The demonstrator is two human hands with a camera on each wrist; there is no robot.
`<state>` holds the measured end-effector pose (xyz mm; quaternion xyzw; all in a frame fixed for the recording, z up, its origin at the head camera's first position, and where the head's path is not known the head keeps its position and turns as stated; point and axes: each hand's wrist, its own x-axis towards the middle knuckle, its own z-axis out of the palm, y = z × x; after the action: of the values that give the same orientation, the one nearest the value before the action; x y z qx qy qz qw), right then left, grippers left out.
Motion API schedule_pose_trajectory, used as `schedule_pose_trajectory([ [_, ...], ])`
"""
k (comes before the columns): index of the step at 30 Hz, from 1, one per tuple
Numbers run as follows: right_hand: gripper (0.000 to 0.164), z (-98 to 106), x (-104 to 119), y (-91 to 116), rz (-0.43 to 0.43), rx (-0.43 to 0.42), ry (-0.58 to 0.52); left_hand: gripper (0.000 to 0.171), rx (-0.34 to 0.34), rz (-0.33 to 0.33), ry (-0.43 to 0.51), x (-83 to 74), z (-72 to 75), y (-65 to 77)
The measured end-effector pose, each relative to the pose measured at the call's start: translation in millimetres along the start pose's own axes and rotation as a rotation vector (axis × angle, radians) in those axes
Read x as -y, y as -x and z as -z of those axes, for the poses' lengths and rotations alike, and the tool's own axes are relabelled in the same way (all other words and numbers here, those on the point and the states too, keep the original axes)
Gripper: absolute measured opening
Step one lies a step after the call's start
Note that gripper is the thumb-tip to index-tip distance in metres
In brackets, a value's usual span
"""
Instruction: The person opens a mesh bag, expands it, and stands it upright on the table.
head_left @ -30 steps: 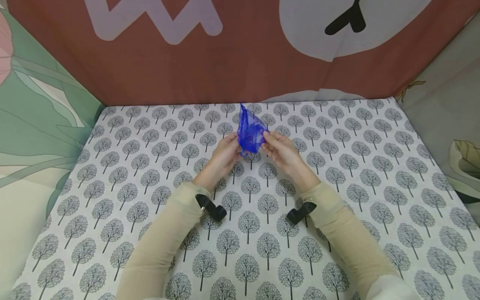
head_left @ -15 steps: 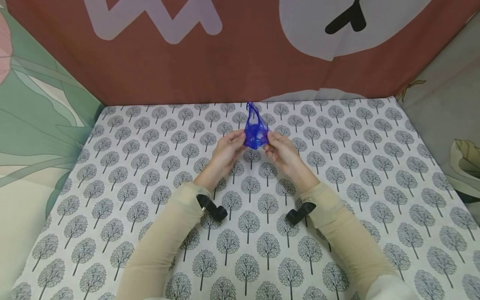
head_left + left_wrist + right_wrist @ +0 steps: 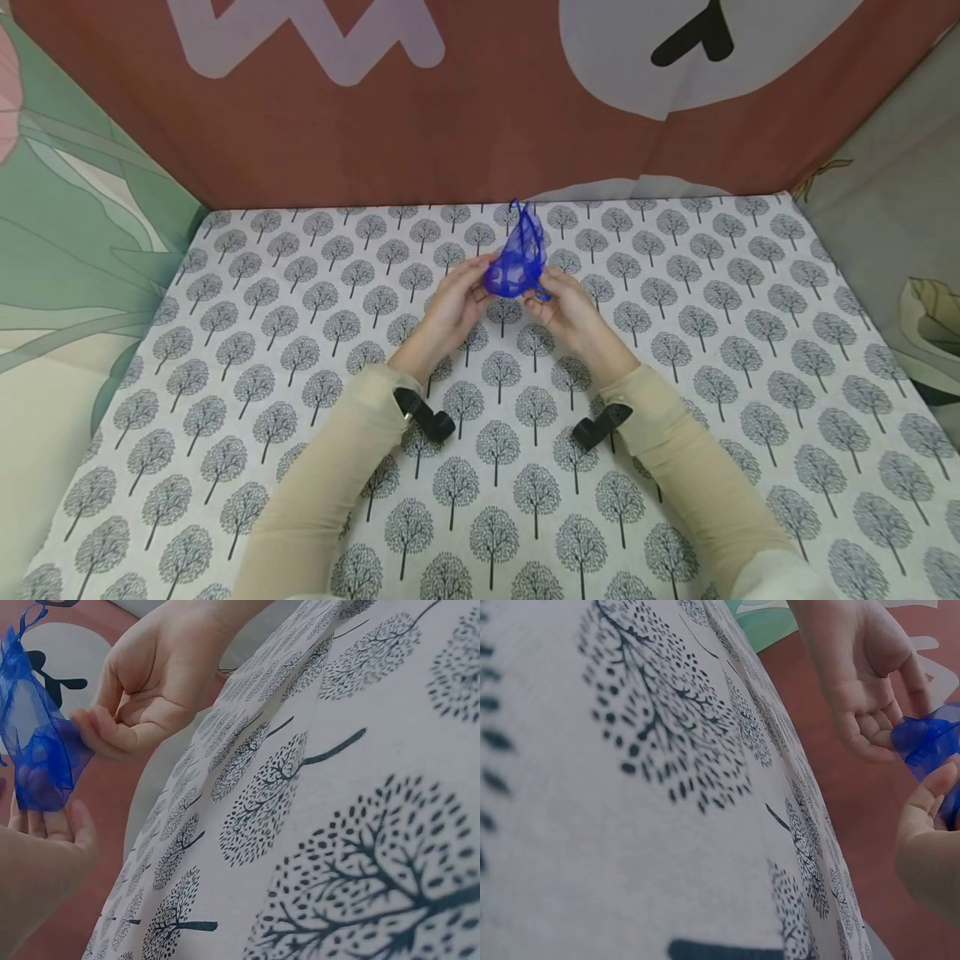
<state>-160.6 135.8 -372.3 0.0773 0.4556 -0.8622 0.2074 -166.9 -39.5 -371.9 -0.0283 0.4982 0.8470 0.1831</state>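
Observation:
A sheer blue organza drawstring bag point(image 3: 516, 271) is held up between both hands above the far part of the table. Its narrow end points up with a cord loop at the tip. Another small cord loop point(image 3: 542, 293) hangs at its lower right. My left hand point(image 3: 455, 302) holds the bag's left side, its fingers behind the thin fabric, partly visible through it in the left wrist view. My right hand point(image 3: 566, 307) pinches the opposite edge between thumb and fingers. The right wrist view shows the bag's blue fabric point(image 3: 930, 742) bunched between the two hands.
A white cloth with dark tree prints point(image 3: 495, 492) covers the table. Behind it hangs a red-brown curtain point(image 3: 480, 142) with pale shapes. Patterned fabric point(image 3: 82, 217) closes off the left side, and a grey cloth point(image 3: 900, 158) the right.
The bag has turned between the hands: its tip has shifted right, and a lower cord loop shows at the right instead of the left. The left fingers have moved slightly up and right.

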Motion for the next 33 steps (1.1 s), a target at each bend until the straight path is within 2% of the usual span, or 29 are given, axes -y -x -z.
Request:
schedule_pose_trajectory([
  [6,0.021,-1.7,0.8,-0.3,-0.001,0.012,0.027,0.041,-0.119,0.046,-0.09,2.6,1.0,-3.1],
  [10,0.023,-1.8,0.9,-0.9,0.002,0.02,0.065,0.038,-0.156,0.05,-0.109,4.4,3.6,-3.9],
  [17,0.014,0.4,-1.0,-3.1,-0.01,-0.022,0.161,0.023,-0.152,0.038,-0.119,6.0,5.9,-4.1],
  [26,0.017,3.1,-1.3,-6.3,-0.002,0.008,0.035,0.034,-0.142,0.035,-0.088,5.3,2.3,-5.3],
  [33,0.016,0.6,-2.7,-6.8,0.025,-0.024,0.035,0.013,-0.142,0.027,0.004,5.9,0.4,-6.3],
])
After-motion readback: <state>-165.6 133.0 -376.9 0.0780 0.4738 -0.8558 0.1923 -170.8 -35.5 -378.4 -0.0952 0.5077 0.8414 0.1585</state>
